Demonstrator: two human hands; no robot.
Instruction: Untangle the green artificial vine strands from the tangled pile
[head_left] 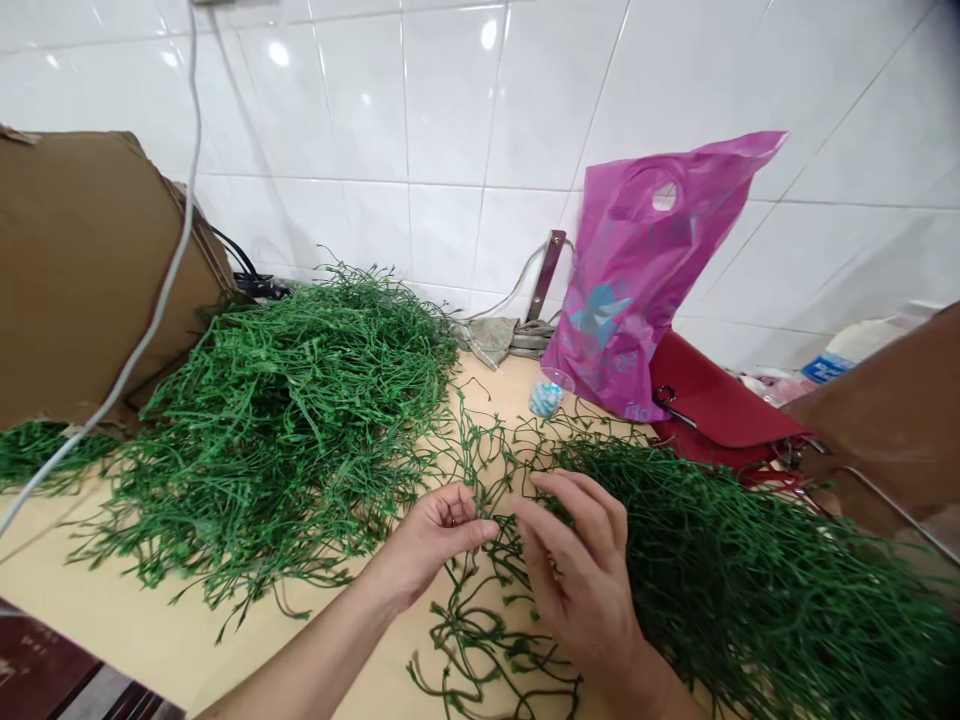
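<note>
Centrally, a loose strand of artificial green vine (487,625) is pinched by the left hand (431,540) above a pale tabletop (150,630).
Spread open, the right hand (577,570) is kept apart, just beside a heap of vine (750,590).

Only bits of the person in shot are the left hand (431,540) and right hand (577,580), plus the left forearm (300,670) and right forearm (652,685), all bare skin right up to where the frame cuts them off. Fingers look pretty slim, the nails (538,479) seem trimmed short, and the right wrist goes a bit dark and soft near the bottom edge
</note>
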